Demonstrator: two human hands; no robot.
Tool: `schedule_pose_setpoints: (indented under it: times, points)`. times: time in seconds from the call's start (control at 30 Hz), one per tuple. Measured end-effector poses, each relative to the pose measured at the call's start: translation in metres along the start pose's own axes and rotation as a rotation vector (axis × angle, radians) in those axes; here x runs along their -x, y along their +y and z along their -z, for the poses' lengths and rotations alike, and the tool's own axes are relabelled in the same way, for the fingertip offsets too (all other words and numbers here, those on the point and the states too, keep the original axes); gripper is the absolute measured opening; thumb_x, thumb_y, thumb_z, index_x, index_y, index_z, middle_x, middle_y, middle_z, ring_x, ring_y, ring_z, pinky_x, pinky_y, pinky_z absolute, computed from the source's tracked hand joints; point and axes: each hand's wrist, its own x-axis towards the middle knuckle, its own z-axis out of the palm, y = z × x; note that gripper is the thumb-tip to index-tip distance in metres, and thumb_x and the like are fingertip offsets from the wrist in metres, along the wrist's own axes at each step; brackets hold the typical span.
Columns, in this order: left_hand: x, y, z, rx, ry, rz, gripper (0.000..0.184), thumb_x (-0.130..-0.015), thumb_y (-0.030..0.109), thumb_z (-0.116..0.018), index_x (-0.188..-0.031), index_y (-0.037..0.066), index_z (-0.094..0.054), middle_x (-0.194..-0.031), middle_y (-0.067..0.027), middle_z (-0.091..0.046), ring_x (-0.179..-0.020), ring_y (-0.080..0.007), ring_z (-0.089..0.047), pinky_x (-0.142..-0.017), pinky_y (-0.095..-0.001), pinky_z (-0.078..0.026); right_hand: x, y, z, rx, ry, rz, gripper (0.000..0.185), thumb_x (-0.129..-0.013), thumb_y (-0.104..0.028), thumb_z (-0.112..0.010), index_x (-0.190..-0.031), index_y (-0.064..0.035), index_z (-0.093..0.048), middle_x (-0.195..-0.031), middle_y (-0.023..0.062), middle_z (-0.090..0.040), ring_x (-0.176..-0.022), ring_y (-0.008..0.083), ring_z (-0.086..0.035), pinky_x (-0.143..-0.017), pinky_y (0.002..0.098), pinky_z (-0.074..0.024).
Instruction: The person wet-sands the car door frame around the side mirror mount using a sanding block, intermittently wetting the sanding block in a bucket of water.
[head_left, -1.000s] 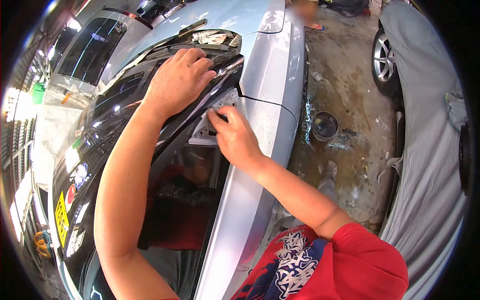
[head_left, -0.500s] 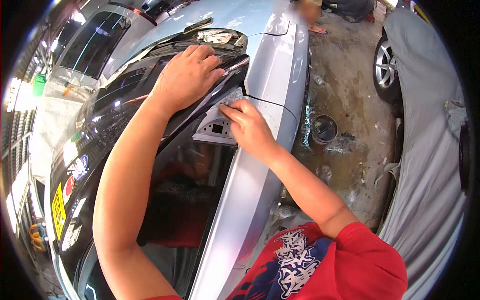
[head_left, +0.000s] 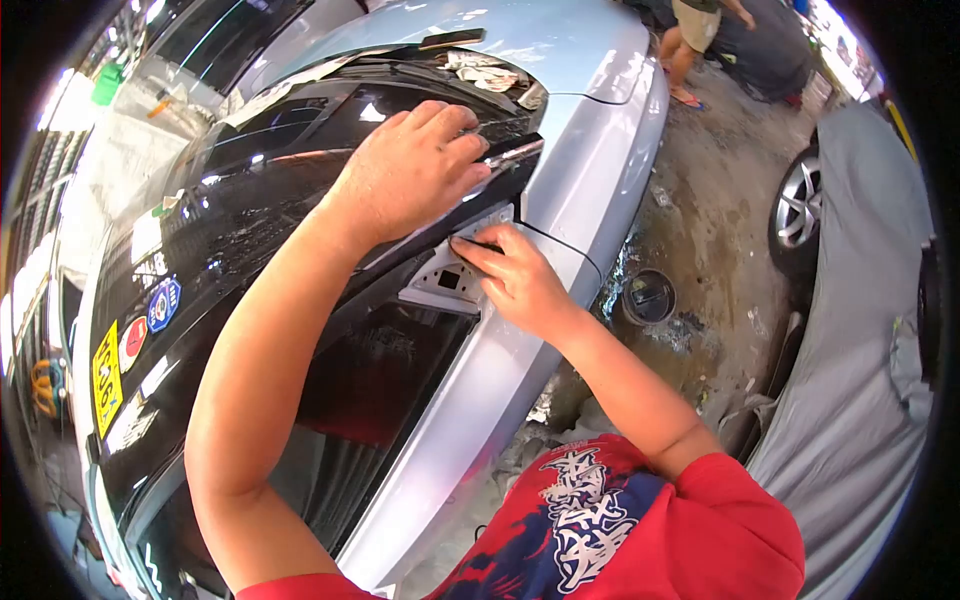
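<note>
My left hand point(head_left: 420, 165) rests on the lower edge of the dark windshield point(head_left: 290, 170), beside the front pillar, fingers bent over it and nothing seen in it. Just below, my right hand point(head_left: 515, 275) reaches to the white triangular panel point(head_left: 440, 283) at the front corner of the side window. Its thumb and fingers are drawn together at the panel's upper edge; whatever they may hold is hidden. The panel has a dark square opening and small holes. Under it lies the dark side window point(head_left: 370, 385) of the silver car.
Papers point(head_left: 485, 72) lie near the hood point(head_left: 480, 30). A dark bucket point(head_left: 649, 297) stands on the wet floor. To the right is a covered car point(head_left: 860, 300) with its wheel point(head_left: 798, 205) showing. Another person's legs point(head_left: 688, 50) appear at the top.
The view has shifted, bringing more of the other person into sight. My right hand has moved up along the panel, uncovering its square opening. My left hand stays at the windshield edge.
</note>
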Motion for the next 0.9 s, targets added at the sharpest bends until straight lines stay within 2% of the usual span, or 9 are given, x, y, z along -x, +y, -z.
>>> schedule_pose_setpoints:
  times: [0.1, 0.27, 0.37, 0.5, 0.57, 0.63, 0.7, 0.77, 0.9]
  points:
    - [-0.002, -0.002, 0.003, 0.011, 0.008, 0.009, 0.027, -0.096, 0.027, -0.072, -0.113, 0.007, -0.072, -0.125, -0.0098, -0.065, -0.119, -0.0295, -0.063, -0.102, -0.0426, -0.053, -0.008, -0.010, 0.003, 0.038, -0.034, 0.108, 0.053, -0.078, 0.003, -0.070, -0.130, -0.0063, -0.071, -0.111, 0.0134, -0.061, -0.103, 0.0334, -0.064, -0.090, 0.0425, -0.0539]
    - [-0.001, -0.001, 0.004, 0.036, -0.008, 0.052, 0.028, -0.095, 0.027, -0.073, -0.115, 0.008, -0.072, -0.125, -0.0092, -0.065, -0.120, -0.0298, -0.063, -0.102, -0.0440, -0.053, -0.008, 0.009, 0.013, 0.015, -0.093, 0.029, 0.054, -0.077, 0.001, -0.073, -0.130, -0.0057, -0.071, -0.113, 0.0128, -0.061, -0.103, 0.0325, -0.063, -0.091, 0.0425, -0.0529]
    - [0.001, 0.001, 0.005, 0.027, -0.017, 0.061, 0.028, -0.094, 0.027, -0.074, -0.115, 0.009, -0.072, -0.126, -0.0094, -0.065, -0.119, -0.0303, -0.063, -0.102, -0.0442, -0.053, -0.009, 0.002, 0.008, -0.100, -0.093, -0.003, 0.054, -0.077, 0.000, -0.074, -0.130, -0.0054, -0.070, -0.112, 0.0127, -0.061, -0.102, 0.0323, -0.063, -0.091, 0.0426, -0.0529]
    - [0.001, 0.000, 0.005, 0.046, -0.040, 0.064, 0.029, -0.093, 0.026, -0.074, -0.116, 0.009, -0.071, -0.127, -0.0098, -0.065, -0.120, -0.0311, -0.063, -0.103, -0.0444, -0.053, -0.011, 0.019, 0.017, 0.131, -0.061, 0.174, 0.045, -0.083, -0.009, -0.076, -0.127, -0.0072, -0.072, -0.108, 0.0106, -0.062, -0.099, 0.0310, -0.063, -0.086, 0.0427, -0.0530]
    - [0.002, 0.004, 0.011, 0.062, -0.077, 0.098, 0.028, -0.094, 0.026, -0.074, -0.117, 0.009, -0.070, -0.128, -0.0103, -0.065, -0.121, -0.0322, -0.062, -0.103, -0.0453, -0.052, 0.006, 0.035, 0.001, 0.199, -0.006, 0.169, 0.040, -0.086, -0.011, -0.074, -0.126, -0.0077, -0.072, -0.104, 0.0108, -0.063, -0.096, 0.0305, -0.064, -0.082, 0.0432, -0.0527]
    - [-0.007, 0.006, 0.016, 0.076, -0.060, 0.107, 0.028, -0.093, 0.023, -0.074, -0.117, 0.009, -0.069, -0.128, -0.0118, -0.065, -0.123, -0.0349, -0.061, -0.104, -0.0472, -0.051, 0.002, 0.031, 0.009, 0.223, 0.032, 0.160, 0.030, -0.092, -0.011, -0.069, -0.122, -0.0067, -0.072, -0.097, 0.0130, -0.064, -0.091, 0.0314, -0.065, -0.077, 0.0444, -0.0526]
    - [-0.012, 0.010, 0.024, 0.086, -0.067, 0.098, 0.032, -0.089, 0.020, -0.076, -0.117, 0.008, -0.068, -0.129, -0.0134, -0.063, -0.123, -0.0367, -0.060, -0.104, -0.0481, -0.051, 0.004, 0.021, 0.002, 0.066, -0.043, 0.107, 0.026, -0.095, -0.010, -0.066, -0.119, -0.0034, -0.071, -0.096, 0.0145, -0.063, -0.089, 0.0336, -0.064, -0.078, 0.0445, -0.0533]
    - [-0.013, 0.015, 0.029, 0.068, -0.023, 0.077, 0.032, -0.084, 0.018, -0.080, -0.112, 0.008, -0.069, -0.124, -0.0126, -0.064, -0.119, -0.0357, -0.061, -0.097, -0.0480, -0.052, -0.005, -0.003, 0.014, 0.023, 0.072, 0.152, 0.032, -0.091, -0.009, -0.066, -0.122, -0.0026, -0.070, -0.099, 0.0136, -0.062, -0.092, 0.0323, -0.064, -0.082, 0.0439, -0.0531]
    - [-0.017, 0.022, 0.037, 0.072, -0.050, 0.078, 0.035, -0.081, 0.016, -0.081, -0.112, 0.006, -0.068, -0.122, -0.0124, -0.063, -0.116, -0.0348, -0.061, -0.095, -0.0480, -0.052, 0.005, 0.015, 0.019, 0.190, -0.001, 0.150, 0.048, -0.082, -0.005, -0.065, -0.129, -0.0005, -0.068, -0.110, 0.0121, -0.059, -0.100, 0.0302, -0.063, -0.087, 0.0433, -0.0527]
